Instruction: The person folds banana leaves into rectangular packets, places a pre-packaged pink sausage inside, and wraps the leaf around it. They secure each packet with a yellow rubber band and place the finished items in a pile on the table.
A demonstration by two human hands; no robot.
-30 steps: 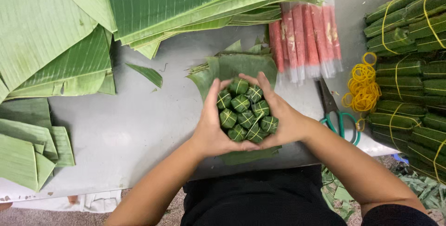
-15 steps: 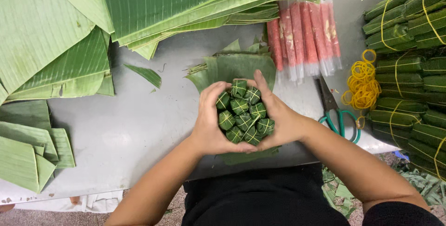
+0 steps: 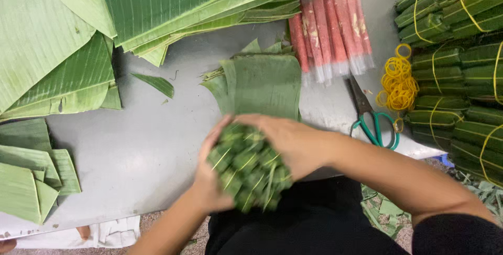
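Observation:
A cluster of small leaf-wrapped green parcels (image 3: 247, 168), each tied with thin yellow bands, is gripped between both hands at the near edge of the grey table (image 3: 141, 150). My left hand (image 3: 208, 181) cups its left and lower side. My right hand (image 3: 285, 140) covers its top and right side. The cluster is blurred and tilted toward me. Just beyond the hands lies a stack of cut banana-leaf strips (image 3: 262, 83).
Large banana leaves (image 3: 157, 8) cover the table's far left. Folded leaf pieces (image 3: 31, 176) lie at the near left. Red tubes in clear wrap (image 3: 330, 35), yellow rubber bands (image 3: 398, 84), green-handled scissors (image 3: 373, 121) and stacked tied green bundles (image 3: 461, 71) fill the right.
The parcel cluster has been turned and tipped toward me between the hands. My right hand has slid over its top and my left hand has dropped lower.

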